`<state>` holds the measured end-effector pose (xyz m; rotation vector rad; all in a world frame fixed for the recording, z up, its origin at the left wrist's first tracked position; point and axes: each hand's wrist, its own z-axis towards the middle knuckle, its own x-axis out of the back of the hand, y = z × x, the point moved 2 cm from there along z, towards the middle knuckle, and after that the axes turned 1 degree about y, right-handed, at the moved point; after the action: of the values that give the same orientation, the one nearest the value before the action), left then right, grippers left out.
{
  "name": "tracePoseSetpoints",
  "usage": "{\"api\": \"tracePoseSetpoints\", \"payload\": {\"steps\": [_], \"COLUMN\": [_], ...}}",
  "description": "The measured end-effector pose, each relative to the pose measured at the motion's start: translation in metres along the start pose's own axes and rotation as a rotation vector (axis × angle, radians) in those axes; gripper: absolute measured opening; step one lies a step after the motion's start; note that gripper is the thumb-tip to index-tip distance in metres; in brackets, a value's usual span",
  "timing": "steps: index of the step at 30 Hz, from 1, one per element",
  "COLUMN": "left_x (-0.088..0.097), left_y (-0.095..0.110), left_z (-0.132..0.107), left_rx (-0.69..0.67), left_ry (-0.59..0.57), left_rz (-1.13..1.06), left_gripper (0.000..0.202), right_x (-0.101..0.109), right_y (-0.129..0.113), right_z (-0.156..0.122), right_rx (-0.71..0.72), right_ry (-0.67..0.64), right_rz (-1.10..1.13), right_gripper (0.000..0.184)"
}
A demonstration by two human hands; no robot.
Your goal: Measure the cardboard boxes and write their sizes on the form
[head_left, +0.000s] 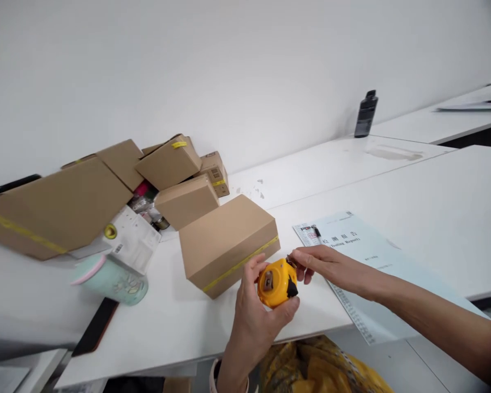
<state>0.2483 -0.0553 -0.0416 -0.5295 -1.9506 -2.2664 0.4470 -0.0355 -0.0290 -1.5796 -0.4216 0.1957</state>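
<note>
My left hand (256,311) is wrapped round a yellow tape measure (274,284) with black trim, held up over the desk's near edge. At its upper right side the fingers of my right hand (315,262) are pinched together, seemingly at the tape's end hook, which is mostly hidden. Just behind the tape measure lies a closed brown cardboard box (229,234) with a yellow strip along its side. Beneath my right forearm is a pale blue report booklet (368,256) with a pen (318,234) near its top left corner.
Several more cardboard boxes (167,166) are heaped at the back left, beside a large carton (57,207). A mint-green tumbler (114,281) and a white packet (133,240) stand near the left edge. A dark bottle (366,114) is by the wall on the desk (413,196).
</note>
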Motion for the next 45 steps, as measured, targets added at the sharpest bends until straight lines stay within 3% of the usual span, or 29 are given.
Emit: {"api": "tracePoseSetpoints", "payload": {"steps": [6, 8, 12, 16, 19, 26, 33, 45], "left_x": [0.037, 0.064, 0.141, 0.205, 0.230, 0.250, 0.236, 0.239], "left_y": [-0.001, -0.002, -0.004, -0.015, -0.027, -0.047, -0.046, -0.047], "left_z": [-0.007, -0.004, 0.016, 0.039, 0.049, 0.056, 0.063, 0.066], "left_rx": [0.024, -0.008, -0.018, 0.070, 0.139, 0.199, 0.203, 0.276], "left_ry": [0.098, 0.225, 0.473, 0.543, 0.544, 0.490, 0.381, 0.332], "left_rz": [-0.087, -0.083, 0.007, 0.035, 0.036, 0.057, 0.104, 0.116], "left_gripper": [0.071, 0.067, 0.065, 0.064, 0.066, 0.060, 0.031, 0.034], "right_x": [0.004, 0.016, 0.056, 0.077, 0.069, 0.053, 0.043, 0.039], "right_y": [-0.014, -0.026, -0.038, -0.020, 0.000, 0.016, 0.017, 0.028], "right_z": [0.022, 0.037, 0.084, 0.129, 0.150, 0.169, 0.175, 0.181], "right_rx": [0.031, 0.091, 0.136, 0.049, -0.003, -0.053, -0.088, -0.202], "right_ry": [0.040, 0.123, 0.330, 0.422, 0.419, 0.452, 0.448, 0.426], "right_rz": [0.137, 0.164, 0.198, 0.151, 0.092, -0.077, -0.164, -0.072], "right_gripper": [0.044, 0.043, 0.041, 0.036, 0.036, 0.033, 0.036, 0.039]}}
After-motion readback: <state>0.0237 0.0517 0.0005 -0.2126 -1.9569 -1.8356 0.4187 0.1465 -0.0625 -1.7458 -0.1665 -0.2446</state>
